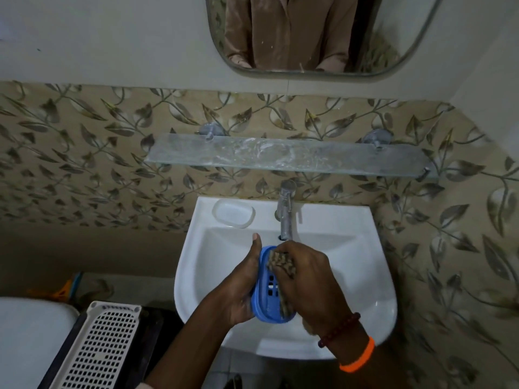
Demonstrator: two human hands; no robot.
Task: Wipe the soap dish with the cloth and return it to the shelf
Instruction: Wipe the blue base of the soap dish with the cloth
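over the sink: both hands meet above the white sink (373, 276), below the tap (286, 211).
left hand (241, 287): cradles the blue soap dish (271, 301) from its left side, thumb stretched up along the rim.
right hand (306, 279): grips the brown patterned cloth (282, 262), pressed into the dish.
shelf (289, 157): glass, on the tiled wall above the tap, well apart from the dish.
sink corner: a clear lid (234, 213) lies beside the tap.
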